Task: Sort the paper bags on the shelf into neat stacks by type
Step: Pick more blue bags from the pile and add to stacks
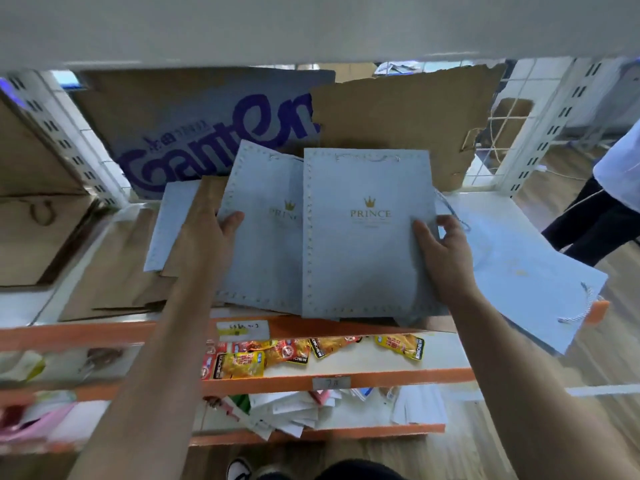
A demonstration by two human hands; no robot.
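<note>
A light blue paper bag (360, 251) with a gold crown and "PRINCE" lies on top of the pile on the shelf (104, 332). My right hand (440, 251) grips its right edge, thumb on the face. A second blue PRINCE bag (263, 244) lies tilted to its left, and my left hand (211, 233) holds that bag's left edge with the thumb on top. Another blue bag (169, 223) pokes out further left. Brown paper bags (121, 268) lie beneath and to the left. One more blue bag (526, 271) hangs over the shelf's right corner.
Cardboard sheets (398, 116) and a big printed board (207, 133) stand at the shelf's back. A brown box (38, 209) sits on the left. Lower shelves hold snack packets (263, 355) and paper tags (294, 410). A person (609, 195) stands at the right.
</note>
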